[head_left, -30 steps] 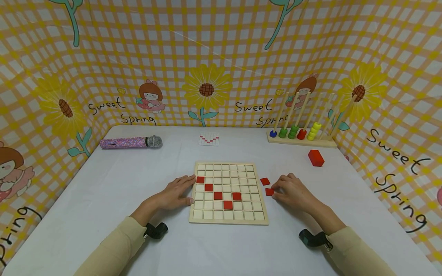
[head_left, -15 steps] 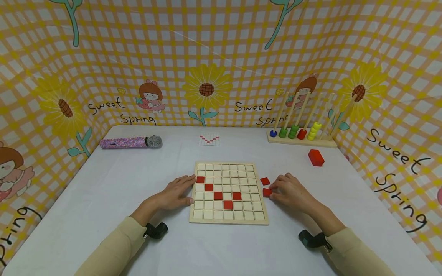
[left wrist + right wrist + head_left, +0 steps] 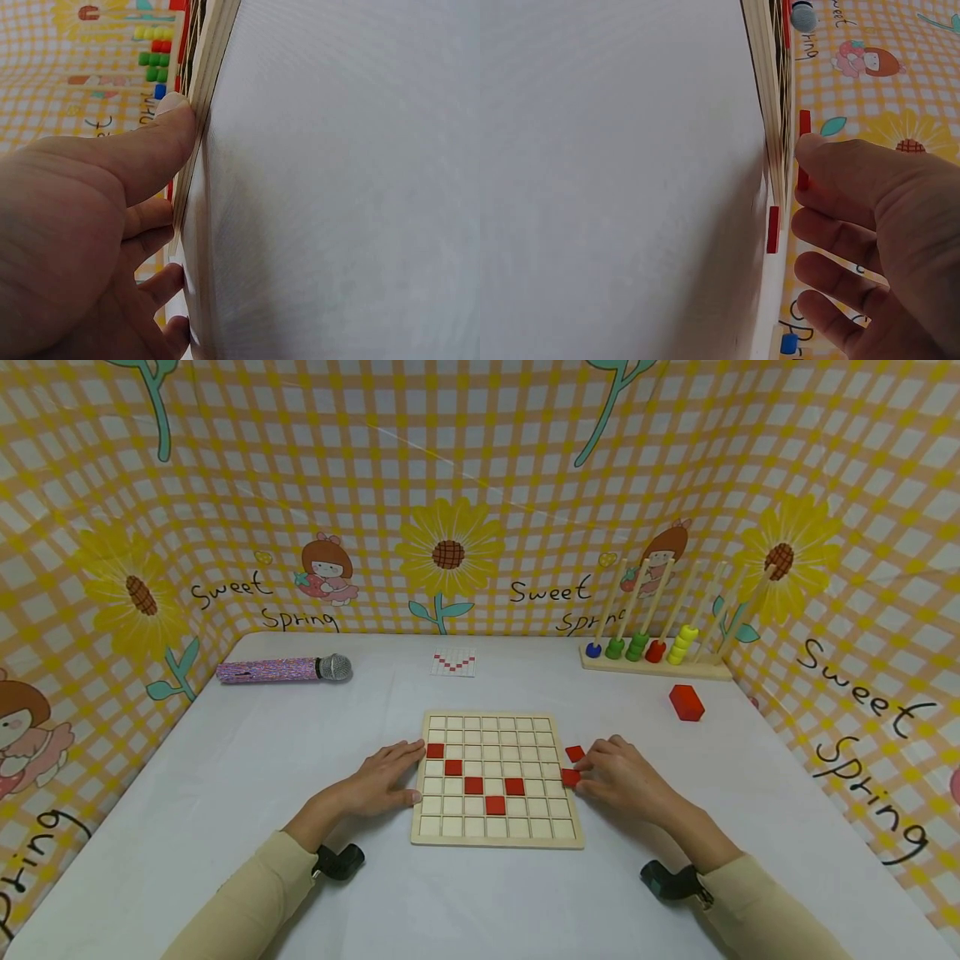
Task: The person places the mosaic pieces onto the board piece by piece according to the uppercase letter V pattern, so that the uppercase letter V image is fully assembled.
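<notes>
A wooden grid board (image 3: 495, 842) lies on the white table, with several red square tiles (image 3: 474, 786) in its cells in a slanting, V-like line. My left hand (image 3: 378, 783) rests at the board's left edge, thumb and fingertips touching it, as the left wrist view also shows. Between thumb and index finger, my right hand (image 3: 621, 783) pinches a red tile (image 3: 805, 124), which overlaps the board's right edge in the head view. The right wrist view has this tile raised off the table. Another red tile (image 3: 574, 753) lies loose just right of the board.
At the back stands a small card (image 3: 453, 662) with a red V pattern on a grid. A glittery microphone (image 3: 277, 670) lies back left. Back right are a wooden bead rack (image 3: 652, 667) and a red block (image 3: 686, 702). Patterned cloth surrounds the table on three sides.
My right hand has picked the red tile up from the table and moved it left to the board's right edge. The left hand has stayed in place.
</notes>
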Demonstrator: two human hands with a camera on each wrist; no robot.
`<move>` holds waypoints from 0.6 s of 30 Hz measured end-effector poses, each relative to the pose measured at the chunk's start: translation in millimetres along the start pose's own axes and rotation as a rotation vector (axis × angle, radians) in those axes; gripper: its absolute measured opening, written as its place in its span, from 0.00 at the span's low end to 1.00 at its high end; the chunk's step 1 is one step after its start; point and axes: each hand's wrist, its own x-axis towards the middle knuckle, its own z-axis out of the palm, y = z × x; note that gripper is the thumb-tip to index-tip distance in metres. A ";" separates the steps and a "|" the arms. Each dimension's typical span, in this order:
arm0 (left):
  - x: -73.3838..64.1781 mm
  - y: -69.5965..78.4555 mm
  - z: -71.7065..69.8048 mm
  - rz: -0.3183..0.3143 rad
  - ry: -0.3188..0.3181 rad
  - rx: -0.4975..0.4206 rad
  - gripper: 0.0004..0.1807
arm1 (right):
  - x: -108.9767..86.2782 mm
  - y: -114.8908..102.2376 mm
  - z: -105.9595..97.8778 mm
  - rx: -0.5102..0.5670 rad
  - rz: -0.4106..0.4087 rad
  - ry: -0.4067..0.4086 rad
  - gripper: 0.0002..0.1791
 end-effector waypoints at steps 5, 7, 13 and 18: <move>-0.1 0.7 0.0 -0.001 -0.002 -0.003 0.39 | 2.7 -3.5 1.5 -0.011 -0.006 0.000 0.14; -0.2 1.0 -0.2 -0.006 -0.004 -0.006 0.39 | 3.8 -4.6 2.2 -0.010 -0.017 0.007 0.13; -0.4 1.1 -0.6 -0.012 -0.008 -0.007 0.39 | 8.3 -7.4 4.6 -0.013 -0.054 0.028 0.12; -0.3 1.0 -0.4 -0.007 -0.006 -0.008 0.39 | 13.3 -10.9 6.1 -0.020 -0.072 0.039 0.14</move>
